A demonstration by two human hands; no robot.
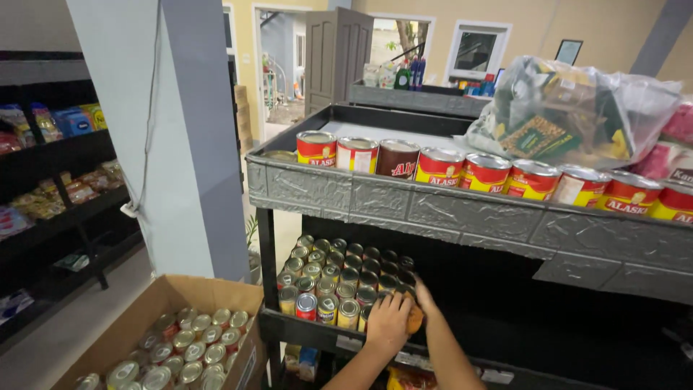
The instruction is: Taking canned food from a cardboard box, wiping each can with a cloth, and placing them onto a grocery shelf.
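Observation:
My left hand (pixel 386 323) and my right hand (pixel 427 297) are pressed together on the middle shelf (pixel 303 326) of a black rack. Between them they hold a small orange-labelled can (pixel 414 318), which is mostly hidden by my fingers. It sits at the right end of the front row of a block of several small cans (pixel 336 278) standing upright on that shelf. My left hand covers the can from the front and left. My right hand curls around it from behind.
A row of larger red-and-yellow cans (pixel 484 173) lines the grey embossed top shelf (pixel 375 198), with a full plastic bag (pixel 570 112) behind. An open cardboard box (pixel 162 290) of small cans (pixel 191 347) sits lower left. A grey pillar (pixel 180 137) and dark snack shelves (pixel 58 148) stand left.

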